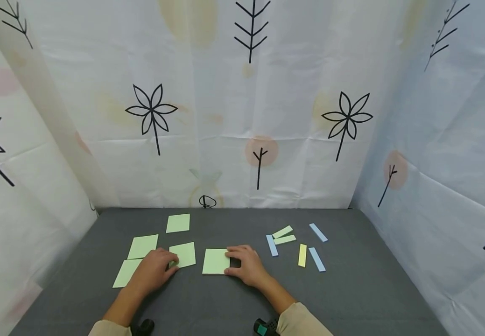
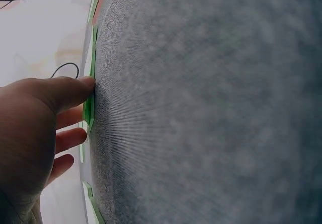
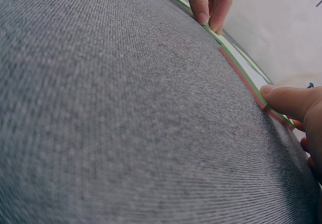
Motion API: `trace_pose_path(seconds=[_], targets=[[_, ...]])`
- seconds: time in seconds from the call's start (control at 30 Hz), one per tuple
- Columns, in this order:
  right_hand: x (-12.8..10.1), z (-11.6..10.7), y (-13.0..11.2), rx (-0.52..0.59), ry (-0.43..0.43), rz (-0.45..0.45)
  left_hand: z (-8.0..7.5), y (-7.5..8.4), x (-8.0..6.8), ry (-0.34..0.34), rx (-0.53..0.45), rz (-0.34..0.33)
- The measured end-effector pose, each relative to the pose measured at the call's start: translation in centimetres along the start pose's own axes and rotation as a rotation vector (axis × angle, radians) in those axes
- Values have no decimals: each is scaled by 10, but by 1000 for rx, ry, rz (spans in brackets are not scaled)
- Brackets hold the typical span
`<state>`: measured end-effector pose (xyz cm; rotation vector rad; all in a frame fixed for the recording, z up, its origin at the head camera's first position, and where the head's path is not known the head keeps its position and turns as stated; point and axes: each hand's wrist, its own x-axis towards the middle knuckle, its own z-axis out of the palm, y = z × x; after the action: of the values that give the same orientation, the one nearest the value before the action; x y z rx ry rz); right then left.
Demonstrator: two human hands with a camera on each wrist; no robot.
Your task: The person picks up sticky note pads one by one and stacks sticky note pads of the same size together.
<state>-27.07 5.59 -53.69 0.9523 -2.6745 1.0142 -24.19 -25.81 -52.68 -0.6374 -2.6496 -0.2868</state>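
On the grey felt tabletop, near its front middle, both hands are working green square notes. The right hand is resting on the near-right edge of a thicker note pad, fingertips pressing its side, seemingly to keep it from sliding. The left hand is lying over a single sheet, thumb pushing at its edge, apparently pinning it flat; no pinch is showing. Three more sheets are lying left and behind. Coloured strips are sitting well apart to the right, leaving bare felt in front and between for moving.
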Motion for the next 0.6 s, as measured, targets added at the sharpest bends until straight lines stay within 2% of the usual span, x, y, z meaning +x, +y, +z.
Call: trace_pose_path(seconds=[0.1, 0.23, 0.33, 0.43, 0.6], targets=[[-1, -1, 0, 5, 2, 1, -1, 1, 2, -31, -50, -65], [0, -1, 0, 8, 1, 1, -4, 2, 2, -70, -181, -216], [0, 0, 0, 3, -1, 4, -7, 1, 1, -85, -269, -296], [0, 0, 0, -2, -4, 7, -10, -1, 1, -86, -343, -330], [1, 0, -1, -10, -7, 6, -11, -8, 3, -97, -434, -350]])
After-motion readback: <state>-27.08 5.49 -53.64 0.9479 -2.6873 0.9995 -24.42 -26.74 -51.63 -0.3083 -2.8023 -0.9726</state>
